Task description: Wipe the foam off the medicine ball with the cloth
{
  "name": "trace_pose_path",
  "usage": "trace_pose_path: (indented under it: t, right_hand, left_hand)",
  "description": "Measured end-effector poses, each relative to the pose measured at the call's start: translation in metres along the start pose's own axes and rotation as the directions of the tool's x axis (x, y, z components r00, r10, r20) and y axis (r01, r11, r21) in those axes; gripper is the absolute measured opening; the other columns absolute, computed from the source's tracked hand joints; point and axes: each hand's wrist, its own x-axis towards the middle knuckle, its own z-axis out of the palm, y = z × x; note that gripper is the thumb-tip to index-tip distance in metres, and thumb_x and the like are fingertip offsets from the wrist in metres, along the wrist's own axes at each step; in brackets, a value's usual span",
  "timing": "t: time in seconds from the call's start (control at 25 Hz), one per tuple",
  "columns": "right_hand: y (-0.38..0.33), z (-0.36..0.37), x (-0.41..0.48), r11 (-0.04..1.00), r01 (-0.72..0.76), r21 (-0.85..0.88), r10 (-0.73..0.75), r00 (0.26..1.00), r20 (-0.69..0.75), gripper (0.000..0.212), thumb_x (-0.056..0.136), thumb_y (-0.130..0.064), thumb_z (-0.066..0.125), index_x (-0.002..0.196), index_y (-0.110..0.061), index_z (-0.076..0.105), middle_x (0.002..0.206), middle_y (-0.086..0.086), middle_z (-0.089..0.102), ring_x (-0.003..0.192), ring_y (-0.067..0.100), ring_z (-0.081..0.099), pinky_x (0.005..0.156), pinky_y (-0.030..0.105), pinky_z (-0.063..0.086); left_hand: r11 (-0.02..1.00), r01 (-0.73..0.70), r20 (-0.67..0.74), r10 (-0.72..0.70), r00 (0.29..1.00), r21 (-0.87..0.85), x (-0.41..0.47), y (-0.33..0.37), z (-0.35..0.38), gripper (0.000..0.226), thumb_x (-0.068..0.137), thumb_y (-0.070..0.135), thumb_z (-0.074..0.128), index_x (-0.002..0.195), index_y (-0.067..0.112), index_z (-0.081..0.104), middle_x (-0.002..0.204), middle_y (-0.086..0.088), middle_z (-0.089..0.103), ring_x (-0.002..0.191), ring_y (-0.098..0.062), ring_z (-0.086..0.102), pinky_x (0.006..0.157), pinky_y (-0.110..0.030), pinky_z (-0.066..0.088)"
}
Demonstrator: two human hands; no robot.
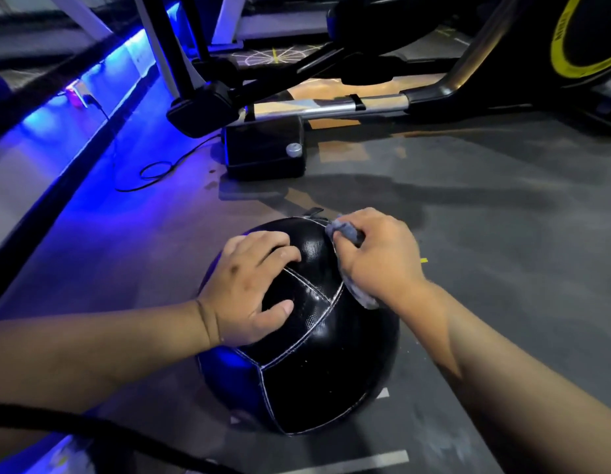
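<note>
Dim; blue light from the left glints on medicine ball (pixel 314 371).

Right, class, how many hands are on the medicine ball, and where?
2. The left hand rests on top of the medicine ball, towards its left; the right hand presses the cloth against its upper right side.

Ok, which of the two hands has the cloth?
The right hand, gripping the grey cloth against the medicine ball. The left hand holds nothing; it rests spread on top of the ball.
</note>
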Motion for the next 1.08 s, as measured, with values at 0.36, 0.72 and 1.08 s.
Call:
trace_pose_path:
  t: [0.36, 0.72, 1.08]
  right_hand:
    - [-0.003, -0.003, -0.057, 0.734, 0.678, 0.029, -0.678, 0.731, 0.079, 0.022, 0.088, -0.014, 0.065, 0.106, -0.026, 0.072, 0.122, 0.002, 0.069, 0.107, 0.024, 0.066, 0.093, 0.038, 0.049]
    - [-0.007, 0.002, -0.056, 0.929, 0.356, 0.096, -0.348, 0.933, -0.092, 0.018, 0.083, -0.020, 0.071, 0.098, -0.028, 0.077, 0.113, -0.011, 0.071, 0.102, 0.013, 0.065, 0.093, 0.030, 0.049]
    - [0.002, 0.005, 0.052, 0.996, 0.089, -0.002, -0.083, 0.940, 0.331, 0.016, 0.085, -0.032, 0.062, 0.096, -0.035, 0.073, 0.105, -0.011, 0.070, 0.099, 0.017, 0.064, 0.089, 0.032, 0.050]
  left_hand:
    - [0.999, 0.000, -0.082, -0.005, 0.997, -0.053, -0.020, -0.010, 0.002, 0.052, 0.073, 0.047, 0.046, 0.113, 0.014, 0.050, 0.122, -0.005, 0.054, 0.113, -0.029, 0.053, 0.097, -0.045, 0.038]
    - [0.997, -0.050, -0.122, 0.041, 0.992, -0.067, -0.024, -0.006, 0.005, 0.052, 0.071, 0.046, 0.049, 0.111, 0.013, 0.049, 0.120, -0.008, 0.054, 0.110, -0.029, 0.054, 0.098, -0.046, 0.037]
    - [0.990, -0.137, -0.141, 0.131, 0.981, -0.029, -0.019, 0.009, 0.009, 0.054, 0.071, 0.049, 0.050, 0.106, 0.009, 0.054, 0.112, -0.011, 0.052, 0.105, -0.032, 0.052, 0.093, -0.049, 0.038]
